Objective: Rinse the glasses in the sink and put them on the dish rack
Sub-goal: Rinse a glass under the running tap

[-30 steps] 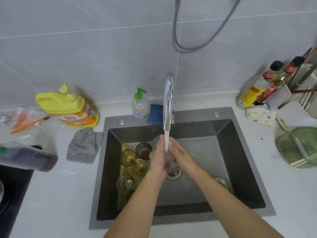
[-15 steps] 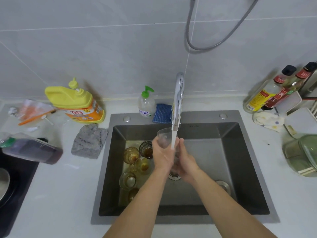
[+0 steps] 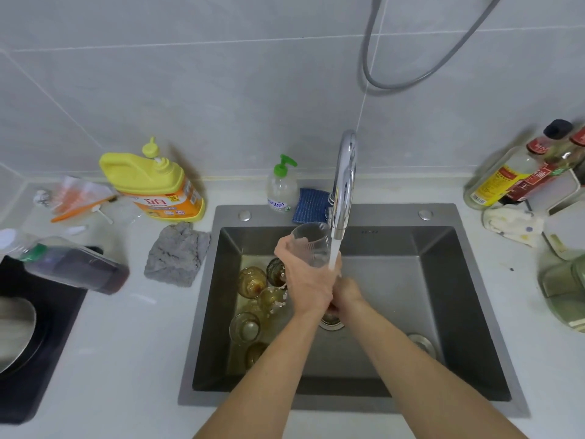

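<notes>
My left hand [image 3: 308, 280] grips a clear ribbed glass [image 3: 311, 240], tilted with its mouth toward the back of the steel sink [image 3: 474, 312], just left of the faucet [image 3: 345, 182]. Running water [image 3: 334, 253] falls past the glass's lower part onto my hands. My right hand [image 3: 348, 294] sits lower, just behind and below the left hand; its fingers are hidden there. Several amber glasses [image 3: 251, 282] lie in yellowish water at the sink's left side.
A yellow detergent jug [image 3: 152, 185], a soap pump bottle [image 3: 281, 188], a blue sponge [image 3: 311, 205] and a grey cloth [image 3: 177, 253] sit behind and left of the sink. Sauce bottles [image 3: 506, 182], a white tray [image 3: 566, 229] and a green-lidded container [image 3: 563, 289] stand at the right.
My left hand has lifted the clear glass from low over the drain up beside the spout and tilted it. My right hand stayed lower, under the stream.
</notes>
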Action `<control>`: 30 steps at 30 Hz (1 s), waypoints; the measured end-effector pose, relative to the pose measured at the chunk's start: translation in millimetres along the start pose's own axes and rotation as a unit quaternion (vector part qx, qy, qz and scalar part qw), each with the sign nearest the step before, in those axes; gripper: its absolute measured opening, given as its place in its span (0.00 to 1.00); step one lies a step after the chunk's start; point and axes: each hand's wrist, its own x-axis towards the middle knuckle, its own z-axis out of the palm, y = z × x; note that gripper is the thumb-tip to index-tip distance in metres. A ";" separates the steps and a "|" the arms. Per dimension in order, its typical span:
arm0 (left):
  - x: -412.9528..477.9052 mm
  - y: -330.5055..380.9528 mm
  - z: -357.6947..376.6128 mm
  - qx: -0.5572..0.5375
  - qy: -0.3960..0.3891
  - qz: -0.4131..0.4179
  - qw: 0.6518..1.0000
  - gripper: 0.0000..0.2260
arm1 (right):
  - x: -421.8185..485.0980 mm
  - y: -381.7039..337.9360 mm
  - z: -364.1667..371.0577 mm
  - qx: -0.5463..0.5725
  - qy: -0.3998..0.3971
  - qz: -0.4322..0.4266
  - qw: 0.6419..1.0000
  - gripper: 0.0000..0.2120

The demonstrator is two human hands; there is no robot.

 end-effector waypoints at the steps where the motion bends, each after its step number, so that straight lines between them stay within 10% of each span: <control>1: -0.3 -1.3 0.0 -0.007 0.007 -0.009 1.000 0.42 | -2.0 -1.3 -1.6 -0.076 0.019 -0.016 0.997 0.15; 6: 0.0 -7.6 -3.1 -0.058 0.047 -0.052 0.996 0.39 | 0.2 7.2 -1.5 -0.256 0.032 -0.081 0.963 0.15; 12: -11.2 -13.0 1.7 -0.031 0.009 -0.018 0.999 0.43 | 1.1 11.3 -2.9 0.139 -0.063 0.001 0.988 0.12; 18: -3.0 -8.7 1.6 -0.022 -0.020 -0.097 0.995 0.36 | 4.6 14.3 -11.5 -0.225 0.084 -0.092 0.966 0.11; 23: 7.4 -17.5 -3.2 -0.104 -0.087 -0.188 0.973 0.23 | -3.4 11.7 -21.4 -0.262 0.045 -0.145 0.953 0.15; 27: 11.1 -14.5 -3.6 -0.190 -0.101 -0.237 0.947 0.17 | -2.8 11.6 -12.2 0.068 -0.040 -0.095 0.992 0.15; 30: 13.1 -7.7 -3.6 -0.256 -0.115 -0.238 0.930 0.29 | -1.2 8.9 -10.1 0.293 -0.098 -0.061 0.949 0.20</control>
